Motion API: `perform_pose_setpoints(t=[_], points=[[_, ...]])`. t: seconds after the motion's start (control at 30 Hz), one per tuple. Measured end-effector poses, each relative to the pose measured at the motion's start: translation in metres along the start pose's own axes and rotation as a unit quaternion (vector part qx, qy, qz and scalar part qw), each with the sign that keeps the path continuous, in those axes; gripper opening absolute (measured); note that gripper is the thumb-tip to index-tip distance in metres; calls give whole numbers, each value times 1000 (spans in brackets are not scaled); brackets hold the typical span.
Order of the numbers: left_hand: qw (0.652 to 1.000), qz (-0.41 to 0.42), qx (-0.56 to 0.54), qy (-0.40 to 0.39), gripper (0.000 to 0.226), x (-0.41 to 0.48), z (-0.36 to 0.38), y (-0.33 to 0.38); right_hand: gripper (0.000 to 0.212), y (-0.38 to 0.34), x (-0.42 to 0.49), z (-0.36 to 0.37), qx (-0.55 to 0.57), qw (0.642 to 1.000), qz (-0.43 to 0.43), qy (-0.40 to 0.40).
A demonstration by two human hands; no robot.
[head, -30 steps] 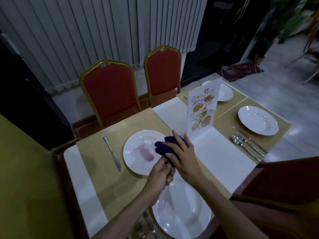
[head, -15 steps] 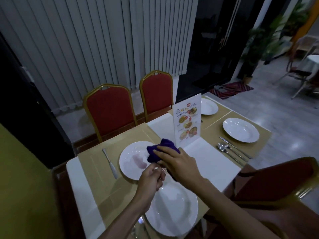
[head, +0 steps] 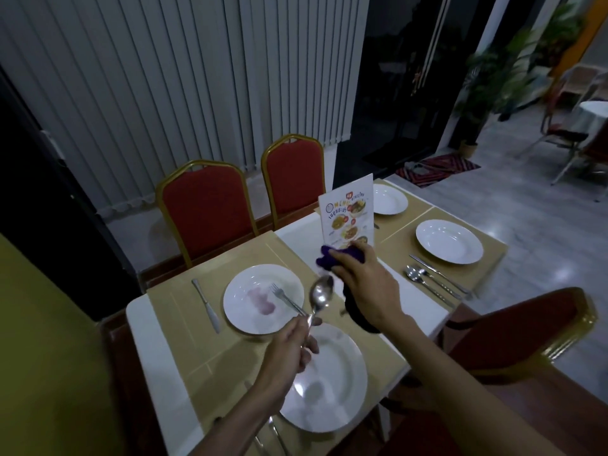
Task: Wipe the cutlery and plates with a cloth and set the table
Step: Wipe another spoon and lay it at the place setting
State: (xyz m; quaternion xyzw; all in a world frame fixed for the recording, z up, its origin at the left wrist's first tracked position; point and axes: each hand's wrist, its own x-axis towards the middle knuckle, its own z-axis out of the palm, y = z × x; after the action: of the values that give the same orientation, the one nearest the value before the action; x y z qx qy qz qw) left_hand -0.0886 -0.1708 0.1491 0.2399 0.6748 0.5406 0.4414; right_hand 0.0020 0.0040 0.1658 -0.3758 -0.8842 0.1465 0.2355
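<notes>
The spoon and fork are gripped by the handles in the left hand over the desk, cloth is bunched in the right hand at 1 o'clock of the spoon, so each should probably be wrapped and wiped separately.

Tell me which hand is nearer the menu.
Right. The right hand, holding the cloth, is just before the menu; the left hand, holding a spoon and fork, is farther back.

The right hand and its purple cloth now sit apart from the left hand, no longer closed over the cutlery. A spoon and fork now show bare beyond the left fingers.
</notes>
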Motion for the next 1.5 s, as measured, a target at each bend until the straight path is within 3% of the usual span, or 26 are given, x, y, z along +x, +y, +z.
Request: perform_pose_setpoints(t=[0.07, 0.13, 0.2, 0.23, 0.33, 0.43, 0.5, 0.57, 0.67, 0.73, 0.83, 0.93, 1.0, 1.07, 1.17, 1.37, 1.5], points=[[998, 21, 32, 43, 27, 4, -7, 1, 37, -1, -3, -9, 41, 997, 9, 57], [989, 60, 93, 94, 21, 7, -11, 4, 39, -9, -15, -16, 24, 992, -89, 80], [971, 107, 168, 136, 17, 6, -8, 7, 43, -11, -26, -9, -84, 968, -233, 26], [959, 125, 204, 152, 18, 5, -5, 8, 46, -11, -29, -3, -128, 958, -256, -12], [933, 162, 262, 185, 20, 3, 1, 6, 44, -11, -29, 3, -111, 977, -177, -30], [924, 189, 273, 191, 17, -1, 3, 4, 59, -14, -35, 6, -146, 954, -255, -59], [916, 203, 289, 188, 18, -1, 4, 1, 40, -14, -31, 2, -117, 972, -196, -60], [922, 193, 277, 189, 19, -2, 6, 1, 38, -12, -29, 3, -102, 982, -155, -40], [939, 170, 238, 183, 20, -2, 4, 7, 62, -11, -35, 6, -141, 954, -256, -67], [947, 158, 218, 173, 24, -5, 3, 8, 43, -11, -28, -4, -98, 974, -189, -81], [967, 142, 148, 154, 32, -10, 2, 8, 30, -7, -6, -15, 91, 993, -1, -77], [990, 94, 4, 102, 32, -7, 4, 14, 23, -17, -1, -24, 388, 907, 113, -116], [992, 72, -76, 65, 33, -3, 5, 16, 24, -25, -5, -26, 480, 850, 146, -158], [994, 62, -83, 29, 34, -2, 6, 16, 27, -30, -6, -24, 511, 820, 173, -193], [995, 24, -94, 15, 35, 3, 2, 14, 32, -33, -7, -16, 505, 808, 177, -246], [995, -47, -91, -13, 38, 18, -16, 9, 40, -48, -4, -1, 439, 837, 171, -279], [995, -23, -96, 32, 29, 20, -27, 9, 24, -53, -7, 12, 418, 858, 179, -238]])
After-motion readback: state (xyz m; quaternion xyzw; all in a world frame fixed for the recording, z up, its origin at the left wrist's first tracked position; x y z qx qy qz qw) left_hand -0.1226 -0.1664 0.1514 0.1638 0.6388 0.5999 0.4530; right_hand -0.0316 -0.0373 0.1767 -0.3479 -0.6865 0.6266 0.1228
